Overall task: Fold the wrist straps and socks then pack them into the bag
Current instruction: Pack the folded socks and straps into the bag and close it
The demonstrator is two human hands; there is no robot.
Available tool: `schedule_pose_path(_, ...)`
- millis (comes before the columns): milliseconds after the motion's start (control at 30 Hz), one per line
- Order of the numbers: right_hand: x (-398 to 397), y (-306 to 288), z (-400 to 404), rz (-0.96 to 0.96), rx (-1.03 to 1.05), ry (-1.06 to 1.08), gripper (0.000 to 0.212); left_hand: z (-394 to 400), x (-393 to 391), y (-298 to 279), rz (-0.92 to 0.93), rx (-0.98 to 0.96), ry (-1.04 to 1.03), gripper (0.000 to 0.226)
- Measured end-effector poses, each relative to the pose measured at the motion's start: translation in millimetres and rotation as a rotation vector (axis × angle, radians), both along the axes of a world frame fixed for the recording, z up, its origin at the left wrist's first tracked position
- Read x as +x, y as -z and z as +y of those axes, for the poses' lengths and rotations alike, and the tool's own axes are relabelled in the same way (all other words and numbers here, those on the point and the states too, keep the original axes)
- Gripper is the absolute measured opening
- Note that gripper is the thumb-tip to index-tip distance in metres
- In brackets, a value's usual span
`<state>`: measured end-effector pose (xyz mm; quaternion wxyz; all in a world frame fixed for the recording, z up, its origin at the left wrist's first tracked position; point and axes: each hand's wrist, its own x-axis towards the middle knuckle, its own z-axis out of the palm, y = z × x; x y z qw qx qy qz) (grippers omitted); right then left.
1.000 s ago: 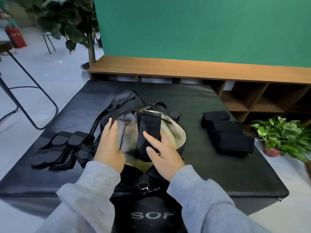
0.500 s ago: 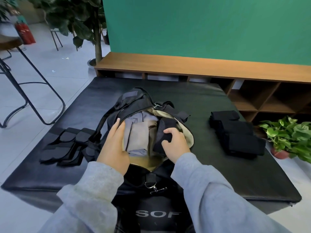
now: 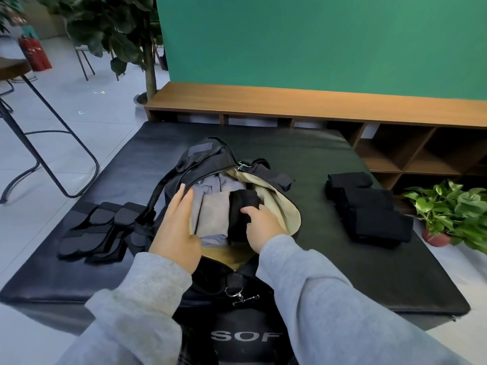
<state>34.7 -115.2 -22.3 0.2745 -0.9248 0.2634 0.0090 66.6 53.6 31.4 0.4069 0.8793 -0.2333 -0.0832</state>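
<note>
Here: black mat [image 3: 329,164], green wall [image 3: 316,40], wooden bench [image 3: 290,102].

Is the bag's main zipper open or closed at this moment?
Open. The bag gapes, showing its beige lining and grey clothing; the left hand rests on its rim.

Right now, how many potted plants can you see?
2: a tall leafy plant on the floor at the back left, and a small green plant in a reddish pot beside the mat's right edge.
</note>
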Motion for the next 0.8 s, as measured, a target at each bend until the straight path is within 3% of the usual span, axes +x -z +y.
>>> schedule_pose_path(100, -12.2, -2.5, 4.9, -0.143, -0.084, -0.018, 0.046, 0.5, 0.4, -0.8, -0.021, 0.001, -0.010, 0.082)
schedule_pose_path(200, -32.6, -2.8, 4.0, -0.433, -0.051, -0.025, 0.035, -0.1, 1.7, -0.3, -0.052, 0.006, -0.018, 0.080)
schedule_pose_path(300, -56.0, 4.3, -6.8, -0.746, -0.135, 0.066, 0.029, -1.4, 1.7, 2.5, -0.060, 0.006, -0.021, 0.079)
schedule_pose_path(367, -72.2, 11.0, -19.5, -0.842, -0.184, 0.145, 0.030, -3.0, 1.4, 4.5, -0.053, -0.005, -0.021, 0.079)
schedule_pose_path(567, -115.5, 39.1, -61.8, -0.816, -0.212, 0.351, 0.031, -12.9, 1.7, 9.7, -0.065, -0.019, 0.001, 0.076)
schedule_pose_path(800, -142.9, 59.9, -96.3, -0.529, 0.003, 0.700, 0.049, -21.2, -1.2, 13.9, -0.056, -0.013, -0.001, 0.074)
